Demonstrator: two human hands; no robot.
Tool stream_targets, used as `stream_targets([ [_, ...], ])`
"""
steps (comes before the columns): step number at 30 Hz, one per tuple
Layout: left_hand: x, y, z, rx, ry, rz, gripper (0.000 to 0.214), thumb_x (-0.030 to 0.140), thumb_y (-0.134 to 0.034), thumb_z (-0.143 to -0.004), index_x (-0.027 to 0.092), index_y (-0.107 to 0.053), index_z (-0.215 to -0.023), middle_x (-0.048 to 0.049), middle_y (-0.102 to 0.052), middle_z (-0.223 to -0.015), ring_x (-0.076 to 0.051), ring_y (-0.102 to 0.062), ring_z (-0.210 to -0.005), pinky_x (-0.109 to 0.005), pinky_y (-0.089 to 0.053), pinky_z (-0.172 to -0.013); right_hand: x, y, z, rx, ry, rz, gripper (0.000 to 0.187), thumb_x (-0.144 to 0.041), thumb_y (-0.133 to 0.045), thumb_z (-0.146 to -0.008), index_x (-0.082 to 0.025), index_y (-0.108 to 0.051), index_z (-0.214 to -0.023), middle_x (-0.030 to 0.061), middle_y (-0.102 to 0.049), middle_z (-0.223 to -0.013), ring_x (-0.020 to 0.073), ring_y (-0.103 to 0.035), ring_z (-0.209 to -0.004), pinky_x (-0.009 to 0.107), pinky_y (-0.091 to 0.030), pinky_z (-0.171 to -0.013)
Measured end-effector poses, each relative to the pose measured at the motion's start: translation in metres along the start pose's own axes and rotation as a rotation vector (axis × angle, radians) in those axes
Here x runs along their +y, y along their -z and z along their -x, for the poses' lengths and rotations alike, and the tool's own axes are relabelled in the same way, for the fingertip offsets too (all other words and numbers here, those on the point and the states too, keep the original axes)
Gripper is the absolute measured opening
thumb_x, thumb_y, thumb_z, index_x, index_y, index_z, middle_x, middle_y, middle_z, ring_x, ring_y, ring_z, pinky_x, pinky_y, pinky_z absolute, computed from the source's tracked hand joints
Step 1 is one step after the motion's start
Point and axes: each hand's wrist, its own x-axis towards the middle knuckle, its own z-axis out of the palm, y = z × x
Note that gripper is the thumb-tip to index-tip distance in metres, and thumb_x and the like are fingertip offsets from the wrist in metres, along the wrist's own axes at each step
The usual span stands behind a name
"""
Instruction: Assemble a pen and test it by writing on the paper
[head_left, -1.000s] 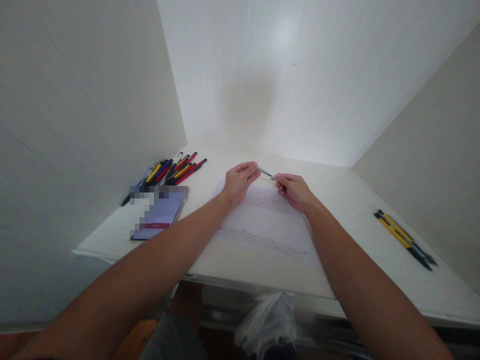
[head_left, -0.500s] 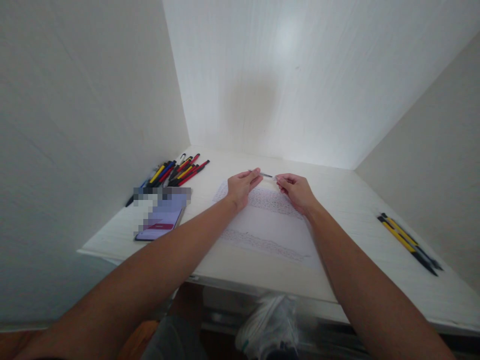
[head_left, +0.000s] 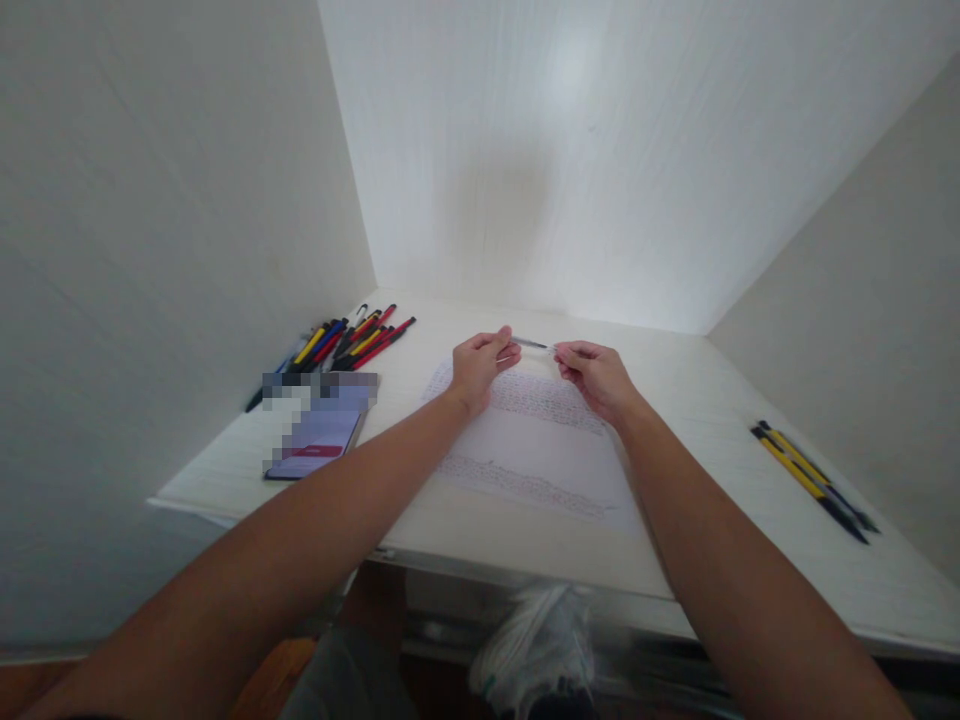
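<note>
Both my hands meet over the far edge of a written sheet of paper on the white table. My left hand is closed in a pinch on one end of a thin pen part, a slim silvery refill or tip. My right hand pinches the other end, fingers curled. The part spans the small gap between the two hands, just above the paper.
A heap of several red, yellow, blue and black pens lies at the back left. A phone with a lit screen rests in front of it. A few yellow-and-black pens lie at the right. White walls close in the table.
The hands stay pinched on the pen part with only slight shifts. The part now lies a little flatter and higher than a second ago.
</note>
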Motion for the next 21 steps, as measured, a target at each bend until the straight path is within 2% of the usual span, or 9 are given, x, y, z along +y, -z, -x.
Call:
stream_targets([
  [3, -0.002, 0.000, 0.003, -0.103, -0.006, -0.070, 0.015, 0.026, -0.079, -0.080, 0.012, -0.072, -0.079, -0.0109, -0.072, -0.087, -0.017, -0.068, -0.080, -0.040, -0.057, -0.085, -0.011, 0.001, 0.001, 0.034, 0.012, -0.101, 0.031, -0.049, -0.067, -0.081, -0.019, -0.065, -0.090, 0.0100, -0.065, -0.096, 0.0178, -0.059, -0.082, 0.033, -0.049, -0.073],
  [6, -0.004, -0.003, 0.008, -0.184, -0.030, -0.151, 0.016, 0.025, -0.082, -0.075, 0.013, -0.076, -0.083, -0.0116, -0.073, -0.089, -0.019, -0.068, -0.078, -0.038, -0.059, -0.077, -0.021, 0.005, 0.001, 0.021, 0.019, -0.221, 0.043, -0.060, -0.046, -0.093, -0.020, -0.061, -0.095, 0.0148, -0.064, -0.115, 0.0224, -0.062, -0.098, 0.035, -0.051, -0.080],
  [9, -0.006, -0.006, 0.013, -0.193, -0.058, -0.193, 0.016, 0.021, -0.085, -0.071, 0.012, -0.077, -0.082, -0.0112, -0.073, -0.081, -0.019, -0.068, -0.073, -0.037, -0.059, -0.070, -0.026, 0.009, 0.002, -0.023, 0.004, -0.279, 0.053, -0.060, -0.029, -0.098, -0.018, -0.061, -0.099, 0.0179, -0.063, -0.120, 0.0257, -0.061, -0.106, 0.038, -0.051, -0.084],
  [12, -0.005, -0.008, 0.016, -0.182, -0.093, -0.221, 0.013, 0.017, -0.084, -0.071, 0.013, -0.078, -0.081, -0.0101, -0.073, -0.078, -0.019, -0.068, -0.071, -0.037, -0.059, -0.069, -0.027, 0.012, 0.002, -0.021, 0.011, -0.187, 0.054, -0.060, -0.027, -0.097, -0.018, -0.060, -0.103, 0.0188, -0.062, -0.117, 0.0275, -0.059, -0.109, 0.039, -0.051, -0.083],
  [15, -0.004, -0.009, 0.017, -0.178, -0.130, -0.247, 0.014, 0.016, -0.084, -0.070, 0.014, -0.078, -0.082, -0.0080, -0.073, -0.079, -0.017, -0.067, -0.070, -0.035, -0.058, -0.068, -0.029, 0.012, 0.002, 0.012, 0.046, -0.109, 0.050, -0.060, -0.034, -0.094, -0.019, -0.061, -0.104, 0.0175, -0.062, -0.110, 0.0264, -0.059, -0.100, 0.039, -0.050, -0.079],
  [18, -0.003, -0.010, 0.020, -0.190, -0.204, -0.325, 0.014, 0.019, -0.084, -0.070, 0.016, -0.079, -0.083, -0.0071, -0.073, -0.081, -0.017, -0.067, -0.067, -0.033, -0.057, -0.065, -0.031, 0.007, 0.004, 0.006, 0.061, -0.181, 0.063, -0.071, -0.033, -0.091, -0.019, -0.064, -0.106, 0.0151, -0.063, -0.097, 0.0231, -0.058, -0.083, 0.039, -0.047, -0.074],
  [20, -0.004, -0.010, 0.023, -0.233, -0.247, -0.395, 0.013, 0.020, -0.083, -0.072, 0.017, -0.079, -0.083, -0.0073, -0.074, -0.081, -0.017, -0.067, -0.066, -0.033, -0.055, -0.066, -0.031, -0.001, 0.007, -0.040, 0.014, -0.222, 0.068, -0.077, -0.037, -0.089, -0.018, -0.067, -0.103, 0.0132, -0.063, -0.090, 0.0198, -0.055, -0.072, 0.038, -0.045, -0.069],
  [21, -0.004, -0.009, 0.023, -0.268, -0.265, -0.428, 0.011, 0.021, -0.083, -0.072, 0.018, -0.079, -0.082, -0.0076, -0.074, -0.082, -0.017, -0.067, -0.068, -0.033, -0.055, -0.068, -0.030, -0.006, 0.008, -0.074, -0.029, -0.213, 0.063, -0.075, -0.045, -0.088, -0.018, -0.069, -0.099, 0.0116, -0.063, -0.085, 0.0177, -0.052, -0.067, 0.037, -0.044, -0.065],
])
